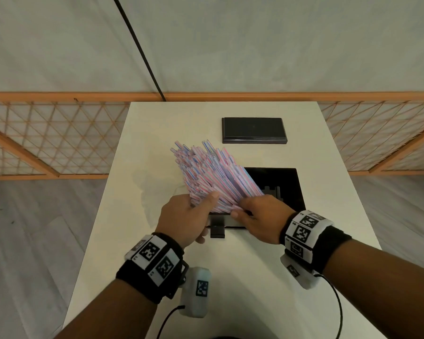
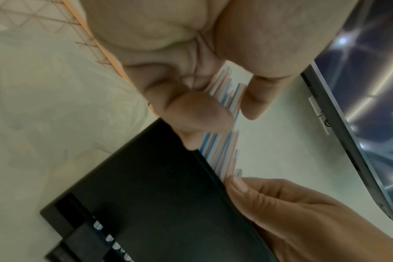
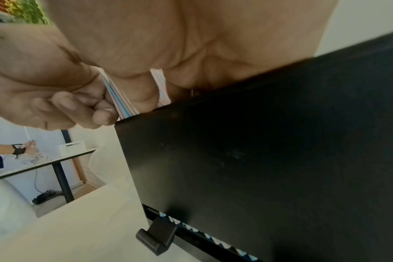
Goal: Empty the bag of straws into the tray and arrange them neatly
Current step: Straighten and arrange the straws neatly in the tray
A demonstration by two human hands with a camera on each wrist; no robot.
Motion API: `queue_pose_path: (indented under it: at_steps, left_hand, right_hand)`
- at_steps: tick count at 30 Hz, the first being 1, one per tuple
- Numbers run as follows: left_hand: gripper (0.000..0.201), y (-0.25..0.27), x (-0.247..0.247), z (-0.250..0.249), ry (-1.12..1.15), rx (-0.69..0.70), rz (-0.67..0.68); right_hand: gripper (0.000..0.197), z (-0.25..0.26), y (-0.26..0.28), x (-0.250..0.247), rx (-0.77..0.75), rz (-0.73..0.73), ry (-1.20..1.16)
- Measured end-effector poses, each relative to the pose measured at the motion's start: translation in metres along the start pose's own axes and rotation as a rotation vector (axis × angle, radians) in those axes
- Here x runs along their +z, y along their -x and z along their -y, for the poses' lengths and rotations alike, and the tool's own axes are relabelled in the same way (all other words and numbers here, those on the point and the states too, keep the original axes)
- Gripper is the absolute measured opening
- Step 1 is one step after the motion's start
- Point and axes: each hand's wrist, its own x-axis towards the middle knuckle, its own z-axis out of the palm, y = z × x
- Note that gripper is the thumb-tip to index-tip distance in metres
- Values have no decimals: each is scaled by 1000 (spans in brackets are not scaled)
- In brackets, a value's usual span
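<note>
both hands clamp the straws at the near ends, left hand, right hand; the bundle fans away-left, tray just below-right.

The bundle of thin paper-wrapped straws with pink and blue stripes looked matt and papery. The black rectangular tray seemed smooth hard plastic with a dull sheen, faintly scuffed on its outer wall in the right wrist view. The flat black rectangular lid looked glossier, with a smooth top. The white surface appeared smooth and matt. The lattice screen behind had an orange-toned wooden frame.
</note>
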Motion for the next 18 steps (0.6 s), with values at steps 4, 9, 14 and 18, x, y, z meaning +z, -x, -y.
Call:
queue_pose_path:
  at_steps: [4, 9, 14, 18]
  left_hand:
    - [42, -2, 2, 2, 96, -32, 4]
    - [33, -4, 6, 5, 176, -21, -23]
    - [20, -7, 10, 2, 187, 54, -41]
    - [18, -8, 13, 1, 179, 71, -25]
  right_hand:
    - [32, 3, -5, -4, -70, -14, -75]
    - [22, 1, -4, 3, -9, 32, -34]
    - [16, 3, -2, 1, -85, -142, -178]
    - [32, -1, -2, 4, -44, -118, -97]
